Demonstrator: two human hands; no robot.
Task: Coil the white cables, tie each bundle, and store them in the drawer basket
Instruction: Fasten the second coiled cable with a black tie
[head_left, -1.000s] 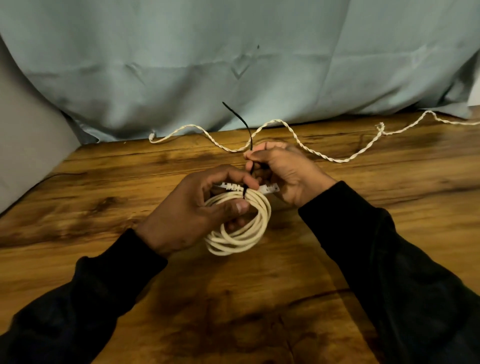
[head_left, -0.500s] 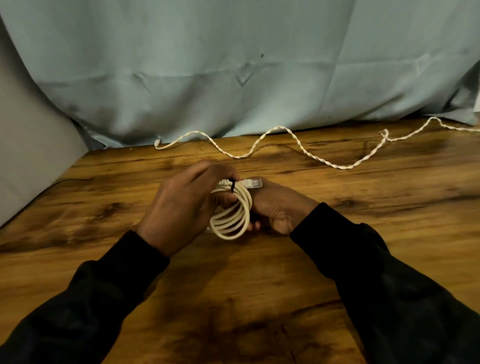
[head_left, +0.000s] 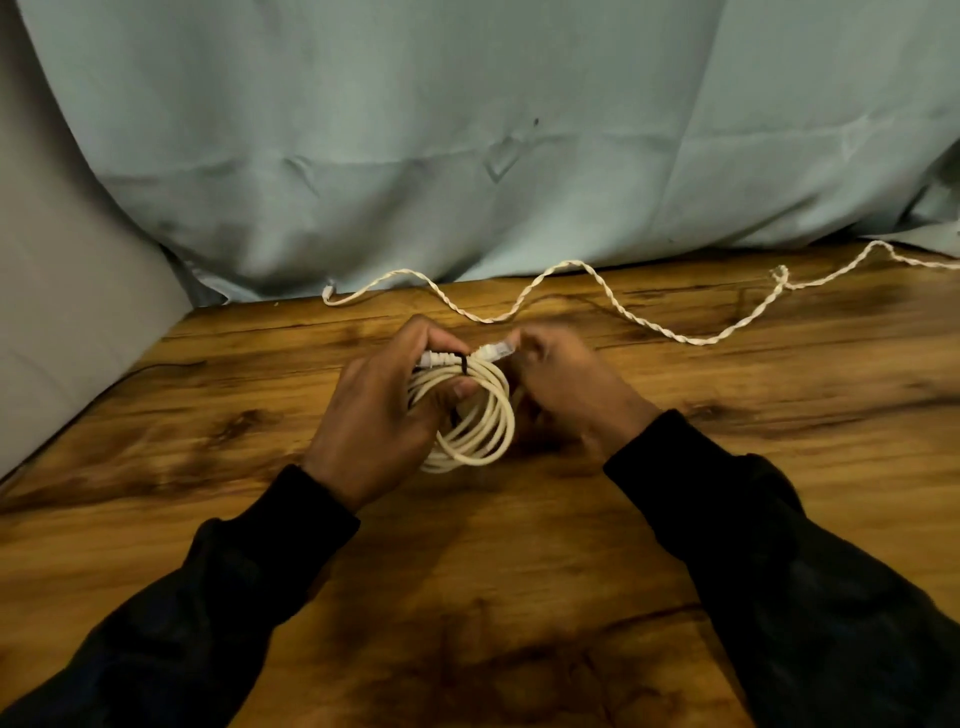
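Item: coiled white cable (head_left: 480, 415), several loops, held upright just above the wooden table (head_left: 519, 571) at its centre. A black tie (head_left: 462, 362) cinches the loops at the coil's 12 o'clock; two connector ends (head_left: 496, 351) stick out there, one to either side of the tie.

Left hand (head_left: 384, 410): at the coil's 9 o'clock, fingers curled over the top of the bundle, thumb through the loop, firmly gripping it.

Right hand (head_left: 566, 389): at the coil's 3 o'clock, blurred; fingertips meet the connector end at the top. Fingers look bent, but whether they pinch the cable or merely touch it, I cannot tell.

Both arms: dark sleeves (head_left: 779, 571).

Item: twisted white cable (head_left: 613, 301), uncoiled, lying in waves along the table's far edge, from 11 o'clock across to 2 o'clock of the hands, well apart from the bundle.

Backdrop: pale blue cloth (head_left: 467, 130) hanging behind the table at 12 o'clock.
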